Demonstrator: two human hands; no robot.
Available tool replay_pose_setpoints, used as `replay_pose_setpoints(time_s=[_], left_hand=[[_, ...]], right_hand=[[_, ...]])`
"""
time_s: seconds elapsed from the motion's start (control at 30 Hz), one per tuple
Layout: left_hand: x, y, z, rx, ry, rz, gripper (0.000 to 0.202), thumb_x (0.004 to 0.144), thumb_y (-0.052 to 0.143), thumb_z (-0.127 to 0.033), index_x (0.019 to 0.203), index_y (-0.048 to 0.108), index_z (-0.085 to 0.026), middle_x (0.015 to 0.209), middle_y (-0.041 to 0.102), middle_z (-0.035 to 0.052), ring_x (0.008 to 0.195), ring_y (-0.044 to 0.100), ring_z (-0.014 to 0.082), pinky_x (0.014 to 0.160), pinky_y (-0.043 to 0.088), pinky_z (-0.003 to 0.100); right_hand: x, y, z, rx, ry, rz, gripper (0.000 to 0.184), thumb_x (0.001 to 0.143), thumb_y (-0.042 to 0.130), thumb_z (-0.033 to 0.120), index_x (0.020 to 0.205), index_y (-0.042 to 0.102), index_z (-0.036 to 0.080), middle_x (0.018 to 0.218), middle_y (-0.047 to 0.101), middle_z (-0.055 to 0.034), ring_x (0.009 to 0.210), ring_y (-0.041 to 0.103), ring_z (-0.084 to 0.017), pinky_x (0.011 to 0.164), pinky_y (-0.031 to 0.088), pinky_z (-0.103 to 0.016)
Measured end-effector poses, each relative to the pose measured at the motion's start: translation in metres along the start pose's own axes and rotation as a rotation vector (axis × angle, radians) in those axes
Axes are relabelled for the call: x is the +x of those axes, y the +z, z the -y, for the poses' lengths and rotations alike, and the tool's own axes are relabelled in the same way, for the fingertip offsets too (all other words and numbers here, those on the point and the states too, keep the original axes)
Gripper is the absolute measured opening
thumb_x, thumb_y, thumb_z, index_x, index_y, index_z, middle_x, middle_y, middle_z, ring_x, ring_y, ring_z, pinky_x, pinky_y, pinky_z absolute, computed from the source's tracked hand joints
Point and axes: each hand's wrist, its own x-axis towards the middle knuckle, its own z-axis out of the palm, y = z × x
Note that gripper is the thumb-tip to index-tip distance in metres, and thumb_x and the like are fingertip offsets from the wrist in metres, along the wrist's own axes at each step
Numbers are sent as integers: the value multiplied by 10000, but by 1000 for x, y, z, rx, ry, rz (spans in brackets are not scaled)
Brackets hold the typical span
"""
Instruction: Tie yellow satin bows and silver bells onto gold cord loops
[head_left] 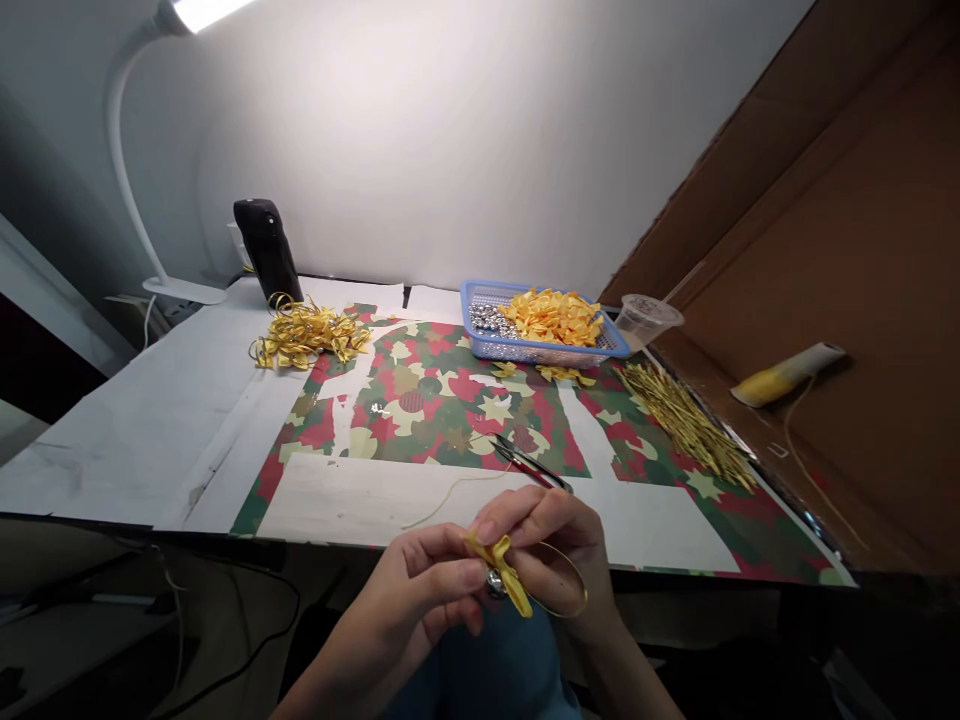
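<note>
Both of my hands meet just in front of the table's near edge, pinching one small yellow ribbon bow [511, 582]. My left hand [420, 590] grips the bow's left side between thumb and forefinger. A shiny silver bell [495, 583] sits under the bow, beside my left thumb. From the right, my right hand [559, 540] closes its fingertips on the top of the bow. A thin gold cord [581, 590] loops out below the right fingers. Just beyond the right hand lies a pair of small snips [532, 465] with dark blades and a red part.
A blue basket [540, 352] holds yellow bows and silver bells. Gold-corded bows [311, 335] are heaped at left, near a black device [268, 250] and a white lamp [116, 130]. Gold cords [686, 425], a plastic cup [646, 318] and a thread spool [787, 375] are at right.
</note>
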Motion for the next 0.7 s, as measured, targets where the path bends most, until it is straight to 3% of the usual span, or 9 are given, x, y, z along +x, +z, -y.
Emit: replay_pose_setpoints(time_s=[0.13,0.3,0.43,0.53,0.6,0.7], left_hand=[[2,1,5,-128,-65,-6,305,596,830,-288,827,744,-108,698,661,33,586,588,64,532,467,101],[3,-2,6,-112,10,-71,227,610,825,-233,777,722,-119,701,679,26,634,640,85,555,485,97],[3,-7,4,-60,162,-248,256,568,849,-203,750,676,-153,673,690,0,620,655,92,544,491,103],[3,-12,5,72,318,-397,319,562,851,-175,800,638,-179,667,695,-15,641,667,106,587,517,127],[3,-14,6,191,398,-441,317,589,835,-165,818,616,-187,682,697,-15,674,675,117,637,534,149],[1,-15,7,310,474,-469,289,625,809,-166,825,603,-197,718,697,-15,709,677,125,665,542,161]], right_hand=[[-1,2,-2,-9,35,-17,167,778,704,131,803,704,295,795,758,19,706,709,-144,626,594,-269],[-7,-3,-4,-80,55,-5,153,801,677,124,812,681,277,835,749,1,805,704,-159,731,574,-298],[-12,-8,7,-394,134,52,189,828,571,106,923,636,255,1081,674,-59,1044,630,-211,854,527,-352],[-14,-7,19,-651,163,118,387,768,559,85,1110,562,266,1241,580,-71,1208,519,-232,971,458,-371],[-13,-2,24,-798,142,134,415,751,586,86,1129,560,255,1219,589,-71,1189,532,-221,975,453,-335],[-9,4,24,-880,84,103,187,799,603,112,948,643,217,987,674,-57,964,644,-176,839,510,-253]])
